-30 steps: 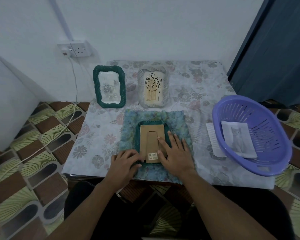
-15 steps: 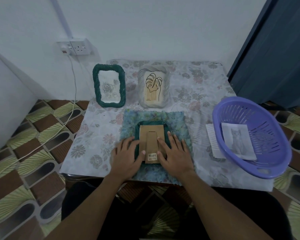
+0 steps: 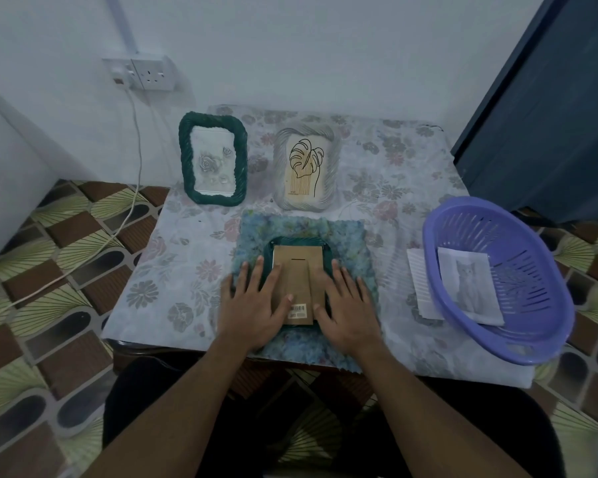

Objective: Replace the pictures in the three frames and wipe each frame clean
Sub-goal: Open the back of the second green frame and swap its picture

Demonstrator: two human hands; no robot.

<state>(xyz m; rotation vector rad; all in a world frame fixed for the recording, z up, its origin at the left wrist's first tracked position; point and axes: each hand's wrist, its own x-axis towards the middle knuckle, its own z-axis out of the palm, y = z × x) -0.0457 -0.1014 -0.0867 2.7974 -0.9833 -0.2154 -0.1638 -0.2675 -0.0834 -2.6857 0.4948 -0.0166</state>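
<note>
A dark green frame [image 3: 299,241] lies face down on a blue-green cloth [image 3: 346,236], its brown cardboard back [image 3: 297,270] showing. My left hand [image 3: 252,305] lies flat over the frame's left side, fingers straight, thumb on the cardboard. My right hand [image 3: 347,305] lies flat over its right side. A second green frame [image 3: 213,158] with a rose picture stands at the back left. A pale grey frame [image 3: 306,170] with a leaf drawing stands beside it. A cat picture [image 3: 468,284] lies in the purple basket [image 3: 532,326].
The small table has a floral cover [image 3: 173,263]. A white paper [image 3: 420,284] lies partly under the basket's left rim. A wall socket [image 3: 145,72] with a white cable [image 3: 137,160] is at the back left. A dark blue door [image 3: 549,115] stands at the right.
My left hand has slid up from the frame's lower left corner and flattened over its left side. My right hand has stayed on the right side.
</note>
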